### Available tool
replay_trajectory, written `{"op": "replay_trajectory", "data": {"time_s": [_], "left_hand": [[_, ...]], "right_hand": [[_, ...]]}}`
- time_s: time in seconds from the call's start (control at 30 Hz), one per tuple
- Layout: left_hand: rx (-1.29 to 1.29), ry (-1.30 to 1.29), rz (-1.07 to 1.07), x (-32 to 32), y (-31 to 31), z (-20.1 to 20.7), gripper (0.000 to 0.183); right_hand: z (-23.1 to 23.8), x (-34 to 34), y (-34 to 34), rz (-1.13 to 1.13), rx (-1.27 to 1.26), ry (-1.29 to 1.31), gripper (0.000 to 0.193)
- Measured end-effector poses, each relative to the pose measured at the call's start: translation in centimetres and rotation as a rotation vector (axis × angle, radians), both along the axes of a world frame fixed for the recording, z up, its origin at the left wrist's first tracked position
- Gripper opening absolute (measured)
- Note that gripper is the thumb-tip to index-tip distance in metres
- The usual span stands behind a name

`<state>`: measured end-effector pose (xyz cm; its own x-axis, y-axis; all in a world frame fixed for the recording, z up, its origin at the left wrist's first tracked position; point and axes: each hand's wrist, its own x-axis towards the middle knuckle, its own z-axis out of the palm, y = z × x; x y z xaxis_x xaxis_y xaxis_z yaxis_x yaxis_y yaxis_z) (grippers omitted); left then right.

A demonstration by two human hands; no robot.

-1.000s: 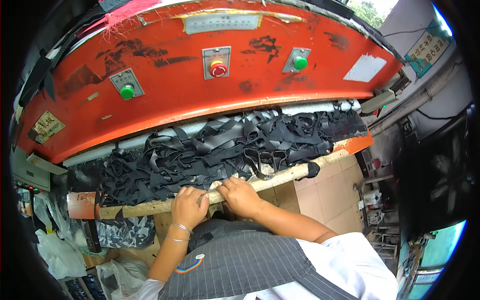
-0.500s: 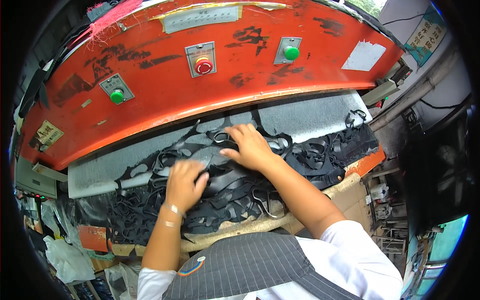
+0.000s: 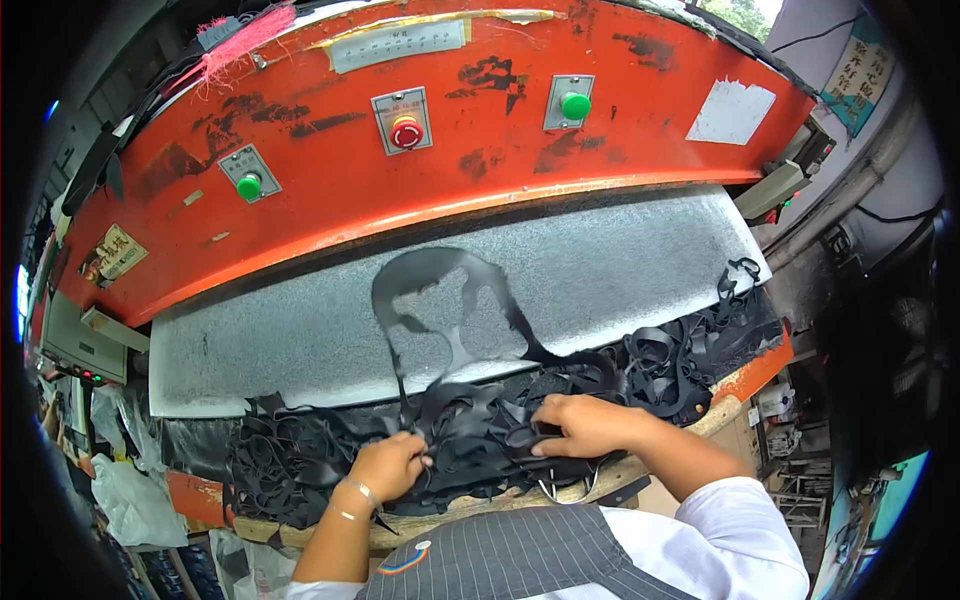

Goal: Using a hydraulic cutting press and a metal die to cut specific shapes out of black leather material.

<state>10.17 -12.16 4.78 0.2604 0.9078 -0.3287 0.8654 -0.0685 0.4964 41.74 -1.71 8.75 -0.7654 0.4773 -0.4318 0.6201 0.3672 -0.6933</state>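
Observation:
Over the heap of tangled black offcuts [image 3: 290, 445], my left hand [image 3: 390, 467] is closed, its fingers pinching black scrap. To the right, my right hand [image 3: 583, 425] curls its thumb and fingers around more of the same dark strips. A looping black scrap web [image 3: 425, 265] with cut-out holes stretches from the heap onto the grey cutting pad [image 3: 260, 345]; motion smears part of it. Just in front of my right hand, a thin bent metal cutting die [image 3: 568, 497] shows at the heap's front edge, partly covered.
Behind the pad rises an orange press beam [image 3: 330, 185] with two green buttons and a red stop button [image 3: 406, 132]. A worn pale ledge [image 3: 420, 528] runs along the front. White plastic bags [image 3: 135, 503] hang at the lower left.
Both hands have come back toward me from the pad, dragging black offcuts onto the front heap. More of the grey pad now shows. The fingers have closed on the scraps.

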Motion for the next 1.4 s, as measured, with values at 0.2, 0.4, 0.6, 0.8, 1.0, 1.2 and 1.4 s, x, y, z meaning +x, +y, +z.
{"op": "replay_trajectory", "data": {"time_s": [0.2,0.4,0.6,0.8,1.0,1.2,1.4], "left_hand": [[-0.215,-0.078,-0.060,-1.0,-2.9,4.5,0.034],[0.468,-0.276,0.154,-0.6,2.1,5.7,0.034],[0.515,-0.333,0.520,-1.1,7.9,-2.8,0.031],[0.620,-0.129,0.480,1.6,8.6,-3.7,0.031],[0.642,-0.173,0.482,0.8,8.6,-3.2,0.030],[0.633,-0.191,0.456,1.5,8.8,-3.0,0.033],[0.649,-0.295,0.635,-1.6,8.4,-2.4,0.034]], "right_hand": [[5.0,-1.5,4.1,0.263,0.009,0.432,0.046],[-0.2,-10.8,12.3,-0.099,0.424,0.418,0.047],[-5.7,-17.4,15.3,0.002,0.611,0.376,0.047],[-7.2,-14.2,15.6,-0.097,0.594,0.436,0.054],[-6.8,-14.8,15.1,-0.117,0.659,0.429,0.051],[-6.2,-13.6,14.8,-0.104,0.747,0.428,0.052],[0.6,-11.4,14.2,-0.343,1.129,0.807,0.066]]}}
